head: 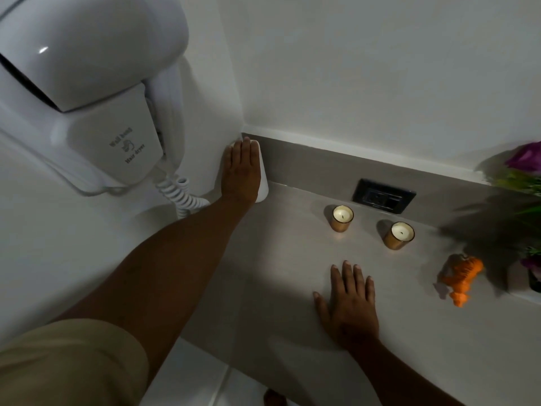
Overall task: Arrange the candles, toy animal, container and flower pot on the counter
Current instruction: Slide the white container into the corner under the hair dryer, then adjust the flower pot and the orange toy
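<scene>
Reaching toward the corner at upper centre-left, your left hand (240,171) is lying flat with fingers straight and together over the white container (262,183) — pressing on it rather than curling around it. Your right hand (348,300) is resting palm-down on the grey counter (278,259), fingers spread and gripping nothing. Two candles in gold glasses (342,217) (398,235) are standing right of centre, apart from each other. The orange toy animal (461,276) is sitting further right — near the flower pot (534,276) at the frame's right edge.
</scene>
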{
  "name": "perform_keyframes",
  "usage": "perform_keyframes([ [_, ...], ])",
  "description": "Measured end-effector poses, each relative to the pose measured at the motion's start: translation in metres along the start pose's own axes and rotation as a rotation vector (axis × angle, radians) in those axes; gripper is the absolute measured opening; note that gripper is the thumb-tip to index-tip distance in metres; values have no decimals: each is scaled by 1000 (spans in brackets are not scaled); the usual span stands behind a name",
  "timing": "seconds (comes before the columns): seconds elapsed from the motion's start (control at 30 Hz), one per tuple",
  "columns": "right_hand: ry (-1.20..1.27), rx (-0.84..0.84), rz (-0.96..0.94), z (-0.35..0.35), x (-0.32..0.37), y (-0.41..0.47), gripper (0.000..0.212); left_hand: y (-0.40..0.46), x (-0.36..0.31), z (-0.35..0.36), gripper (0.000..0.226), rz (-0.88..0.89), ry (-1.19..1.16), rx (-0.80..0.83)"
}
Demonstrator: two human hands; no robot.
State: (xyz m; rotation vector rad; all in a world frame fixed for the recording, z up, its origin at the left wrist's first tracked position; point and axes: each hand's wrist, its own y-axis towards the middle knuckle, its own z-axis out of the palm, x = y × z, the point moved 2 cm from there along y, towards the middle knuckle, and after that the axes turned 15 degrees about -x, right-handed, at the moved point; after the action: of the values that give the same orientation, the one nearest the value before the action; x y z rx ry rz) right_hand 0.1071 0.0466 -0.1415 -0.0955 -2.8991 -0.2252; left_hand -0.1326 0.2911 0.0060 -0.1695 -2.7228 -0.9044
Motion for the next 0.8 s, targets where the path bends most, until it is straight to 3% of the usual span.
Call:
perform_keyframes([
  [0.2,-7,-8,-2,0,0,1,81,1,1,4,59,-2,-33,16],
  [0.3,-10,-22,-5,1,0,2,80,-1,0,-1,82,13,-25,47],
  [0.4,-7,-31,-12,-1,0,1,80,-18,-11,-11,106,25,-168,21],
  [0.47,-6,-26,-12,-3,1,2,80,-44,-32,-20,107,46,-327,15],
  [0.57,22,-3,-14,-6,-5,2,79,-108,-82,-35,99,93,-521,130],
  [0.73,18,-59,53,-24,-58,-21,71,-226,-146,-62,83,204,-647,438],
  [0.8,25,-98,121,-33,-87,-34,68,-258,-160,-73,82,261,-652,452],
])
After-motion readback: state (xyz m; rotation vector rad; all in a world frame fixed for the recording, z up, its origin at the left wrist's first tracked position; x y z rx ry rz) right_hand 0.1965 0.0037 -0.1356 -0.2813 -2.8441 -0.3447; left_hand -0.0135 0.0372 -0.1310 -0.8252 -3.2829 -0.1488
